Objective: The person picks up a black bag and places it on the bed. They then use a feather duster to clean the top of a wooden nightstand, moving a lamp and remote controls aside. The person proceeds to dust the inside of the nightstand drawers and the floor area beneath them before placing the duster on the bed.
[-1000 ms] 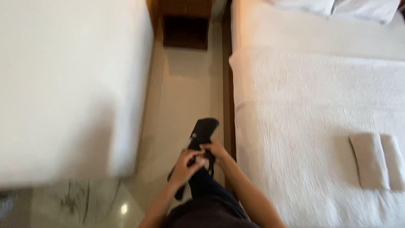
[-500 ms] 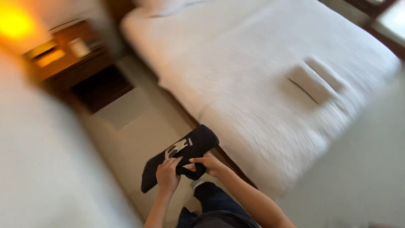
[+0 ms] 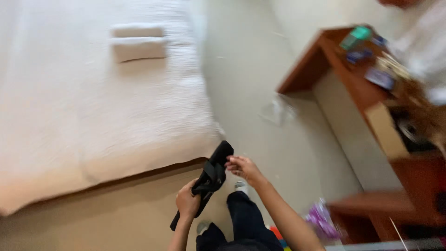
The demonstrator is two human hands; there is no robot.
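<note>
The left hand is clenched around a black pouch beside the bed, the right hand pinching its upper end, strap not yet undone.

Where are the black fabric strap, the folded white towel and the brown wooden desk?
black fabric strap (image 3: 213, 173): head view, middle.
folded white towel (image 3: 139, 48): head view, top face.
brown wooden desk (image 3: 346, 72): head view, bare top.
</note>
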